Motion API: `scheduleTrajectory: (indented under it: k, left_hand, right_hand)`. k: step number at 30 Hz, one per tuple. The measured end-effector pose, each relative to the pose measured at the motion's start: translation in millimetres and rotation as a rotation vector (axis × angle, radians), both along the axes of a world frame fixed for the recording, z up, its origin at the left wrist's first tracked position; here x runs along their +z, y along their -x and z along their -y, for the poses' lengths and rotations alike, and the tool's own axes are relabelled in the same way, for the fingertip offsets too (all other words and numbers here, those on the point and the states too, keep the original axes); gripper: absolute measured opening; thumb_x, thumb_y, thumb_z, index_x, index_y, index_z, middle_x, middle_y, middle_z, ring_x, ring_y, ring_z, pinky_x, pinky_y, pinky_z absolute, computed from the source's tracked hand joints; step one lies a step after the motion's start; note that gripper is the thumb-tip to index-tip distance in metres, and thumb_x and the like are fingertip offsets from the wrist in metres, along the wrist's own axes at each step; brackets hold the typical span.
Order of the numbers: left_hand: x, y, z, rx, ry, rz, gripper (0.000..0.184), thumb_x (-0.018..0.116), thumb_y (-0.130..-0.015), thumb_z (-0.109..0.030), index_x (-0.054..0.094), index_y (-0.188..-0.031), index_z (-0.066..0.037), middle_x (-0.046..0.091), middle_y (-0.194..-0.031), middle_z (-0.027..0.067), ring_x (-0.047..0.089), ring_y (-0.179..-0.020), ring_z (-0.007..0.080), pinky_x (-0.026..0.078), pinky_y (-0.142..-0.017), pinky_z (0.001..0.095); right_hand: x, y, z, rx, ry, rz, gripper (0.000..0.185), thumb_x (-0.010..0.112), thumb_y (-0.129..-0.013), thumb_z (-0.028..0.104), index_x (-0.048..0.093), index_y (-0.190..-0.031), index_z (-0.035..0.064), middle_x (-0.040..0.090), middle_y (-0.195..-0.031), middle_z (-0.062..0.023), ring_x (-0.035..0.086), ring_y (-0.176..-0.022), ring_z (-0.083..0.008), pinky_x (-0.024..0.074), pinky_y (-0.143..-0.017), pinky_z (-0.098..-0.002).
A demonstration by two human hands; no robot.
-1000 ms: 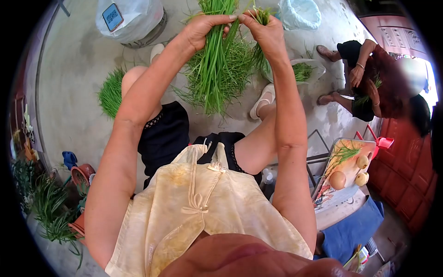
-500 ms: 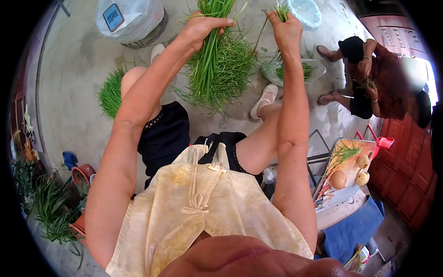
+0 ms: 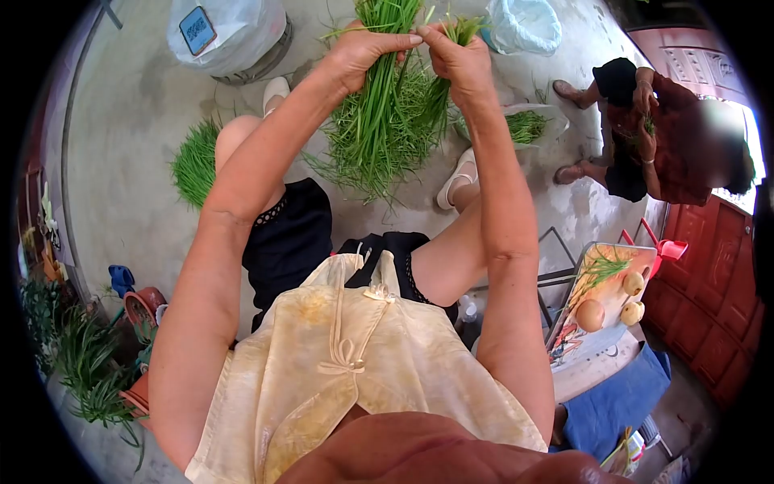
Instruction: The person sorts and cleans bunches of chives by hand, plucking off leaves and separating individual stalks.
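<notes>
A thick bunch of green chives (image 3: 382, 85) is gripped in my left hand (image 3: 355, 58), its stems hanging down toward a larger heap. My right hand (image 3: 463, 68) holds a smaller bunch of chives (image 3: 436, 105) close beside it. The right thumb and fingertips meet the left thumb at the top of the stems; whether a single stem is pinched there is hard to tell. Below both hands, a loose heap of chives (image 3: 367, 157) lies on the concrete floor between my feet. Another bundle of chives (image 3: 193, 165) rests on the floor by my left leg.
A phone (image 3: 197, 31) lies on a white-covered bucket (image 3: 242, 48). A bag-lined bin (image 3: 524, 31) and an open clear bag of greens (image 3: 528, 127) stand ahead right. Another person (image 3: 681, 137) handles greens at right. A tray (image 3: 601, 266) holds round items. Potted plants (image 3: 93, 363) line the left.
My right hand has moved left with its smaller bunch, meeting my left thumb. The greens in the clear bag show more plainly. The other person's hands and head have shifted.
</notes>
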State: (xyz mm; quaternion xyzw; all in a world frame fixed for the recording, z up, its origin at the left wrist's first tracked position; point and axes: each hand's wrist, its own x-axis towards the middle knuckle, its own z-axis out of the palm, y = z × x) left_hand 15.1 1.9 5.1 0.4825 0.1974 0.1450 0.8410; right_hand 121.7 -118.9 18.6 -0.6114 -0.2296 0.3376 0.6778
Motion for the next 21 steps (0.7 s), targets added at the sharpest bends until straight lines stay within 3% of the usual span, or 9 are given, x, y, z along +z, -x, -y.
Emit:
scheduleTrajectory:
  k: [9,12,15,21]
  left_hand:
    - [2,3,-7,-0.072,-0.024,0.035,0.017,0.07,-0.077,-0.009,0.067,-0.09,0.002,0.066,-0.076,0.0042,0.053,-0.059,0.0069,0.044,-0.052,0.0204]
    - [4,6,-7,-0.104,-0.022,0.002,0.017,0.068,-0.079,-0.009,0.067,-0.092,0.002,0.068,-0.082,0.0053,0.052,-0.059,0.0056,0.044,-0.054,0.0196]
    - [9,9,-9,-0.133,-0.015,-0.033,0.017,0.067,-0.079,-0.01,0.067,-0.092,0.002,0.068,-0.085,0.0051,0.051,-0.059,0.0044,0.045,-0.055,0.0195]
    - [9,12,-10,-0.161,0.017,-0.059,0.018,0.066,-0.081,-0.012,0.067,-0.094,0.002,0.067,-0.082,0.0033,0.05,-0.056,0.0035,0.045,-0.053,0.0193]
  right_hand:
    - [3,-7,5,0.157,-0.07,-0.121,0.01,0.065,-0.082,0.016,0.064,-0.078,0.0078,0.045,-0.054,0.0072,0.033,-0.043,-0.0015,0.0212,-0.041,-0.0201]
    - [3,-5,5,0.106,-0.005,0.036,0.013,0.064,-0.082,0.017,0.064,-0.077,0.0059,0.049,-0.056,0.006,0.04,-0.046,-0.0035,0.0295,-0.043,-0.0212]
    - [-8,-5,2,-0.192,0.014,0.496,0.018,0.064,-0.082,0.02,0.064,-0.079,0.0019,0.055,-0.059,0.0017,0.049,-0.051,-0.0083,0.0403,-0.048,-0.0258]
    - [-2,-38,11,-0.501,0.238,0.808,0.024,0.066,-0.079,0.023,0.064,-0.088,0.0008,0.063,-0.069,-0.0153,0.058,-0.06,-0.0216,0.0462,-0.059,-0.0349]
